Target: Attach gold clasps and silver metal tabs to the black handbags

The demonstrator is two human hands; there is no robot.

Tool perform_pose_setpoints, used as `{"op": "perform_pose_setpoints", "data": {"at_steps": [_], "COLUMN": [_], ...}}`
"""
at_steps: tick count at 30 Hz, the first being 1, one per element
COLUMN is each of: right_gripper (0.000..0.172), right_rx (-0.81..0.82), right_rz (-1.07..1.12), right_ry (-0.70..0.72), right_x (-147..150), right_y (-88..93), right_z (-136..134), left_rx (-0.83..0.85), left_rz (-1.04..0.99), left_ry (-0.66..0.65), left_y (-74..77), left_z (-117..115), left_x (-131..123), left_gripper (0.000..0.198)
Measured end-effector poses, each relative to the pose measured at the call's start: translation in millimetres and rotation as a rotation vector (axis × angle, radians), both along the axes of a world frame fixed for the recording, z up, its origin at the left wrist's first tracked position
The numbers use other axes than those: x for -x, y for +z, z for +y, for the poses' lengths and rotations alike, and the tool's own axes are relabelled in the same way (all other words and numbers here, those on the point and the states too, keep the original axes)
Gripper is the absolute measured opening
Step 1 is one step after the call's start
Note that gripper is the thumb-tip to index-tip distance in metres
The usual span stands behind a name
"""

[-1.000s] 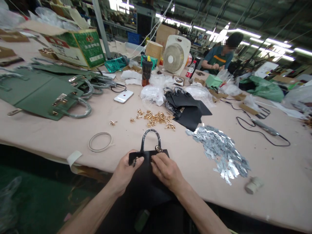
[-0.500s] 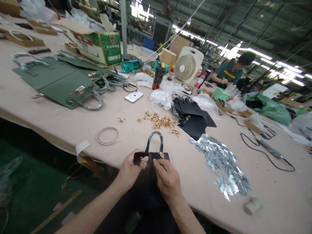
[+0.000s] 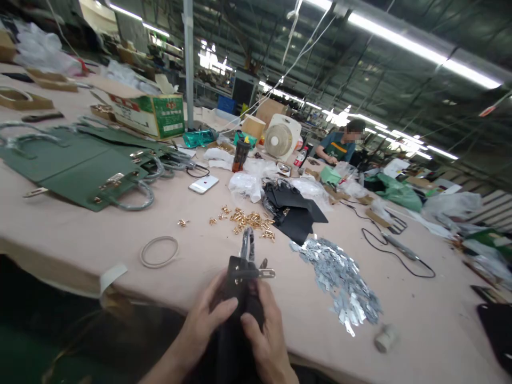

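Observation:
A small black handbag with a wrapped top handle is between my hands at the table's near edge, turned so a narrow side faces me. My left hand grips its left side, thumb lying on the black panel. On the other side my right hand holds the bag with fingers wrapped round it. A strap with a gold metal end sticks out to the right near the bag's top. Just beyond the handle lies a heap of small gold fittings. Part of the bag's lower body is dark and blurred.
Silver metal plates lie heaped to the right, near a roll of tape. Black bag pieces and a phone are beyond. Green bags cover the left. A corded tool lies right; a person sits far back.
The bag has turned from front-on to side-on. Both hands have shifted from its top front hardware down to its two sides. The camera view has tilted upward and swung right.

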State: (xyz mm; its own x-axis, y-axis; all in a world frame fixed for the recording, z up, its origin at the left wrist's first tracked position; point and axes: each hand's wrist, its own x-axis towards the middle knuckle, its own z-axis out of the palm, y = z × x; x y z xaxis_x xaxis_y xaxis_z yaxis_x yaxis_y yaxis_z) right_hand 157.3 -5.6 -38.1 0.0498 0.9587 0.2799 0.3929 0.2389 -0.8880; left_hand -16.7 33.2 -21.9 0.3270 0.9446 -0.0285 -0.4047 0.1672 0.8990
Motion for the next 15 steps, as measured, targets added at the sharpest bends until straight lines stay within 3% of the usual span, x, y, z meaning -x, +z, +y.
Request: {"op": "perform_pose_setpoints", "data": {"at_steps": [3,6,8,11,13,15], "right_gripper": [0.088,0.108,0.1,0.071,0.062,0.058], "right_rx": [0.012,0.007,-0.003,0.005,0.052,0.159], "right_rz": [0.203,0.452,0.57,0.647,0.698,0.801], "right_ry": [0.06,0.081,0.038,-0.038,-0.102,-0.18], "right_x": [4.2,3.3,-2.6,-18.7,-31.6,-43.1], "right_y": [18.6,30.9,34.7,39.4,44.1,49.1], "right_z": [-9.4,-16.0,-18.9,-21.8,-25.2,-30.7], "left_rx": [-0.216,-0.556,-0.803,-1.081,-1.107,-0.965], "left_rz": [0.05,0.255,0.421,0.571,0.617,0.669], "left_ry": [-0.032,-0.018,-0.017,-0.033,0.053,0.249], "left_y": [6.2,11.6,17.0,24.1,26.8,29.7], "left_z": [-11.1,-14.7,-16.1,-19.0,-18.2,-11.6], "left_x": [-10.3,-25.7,-36.8,-47.9,-48.1,-42.6], "left_gripper": [0.063,0.059,0.058,0.065,0.063,0.051]}}
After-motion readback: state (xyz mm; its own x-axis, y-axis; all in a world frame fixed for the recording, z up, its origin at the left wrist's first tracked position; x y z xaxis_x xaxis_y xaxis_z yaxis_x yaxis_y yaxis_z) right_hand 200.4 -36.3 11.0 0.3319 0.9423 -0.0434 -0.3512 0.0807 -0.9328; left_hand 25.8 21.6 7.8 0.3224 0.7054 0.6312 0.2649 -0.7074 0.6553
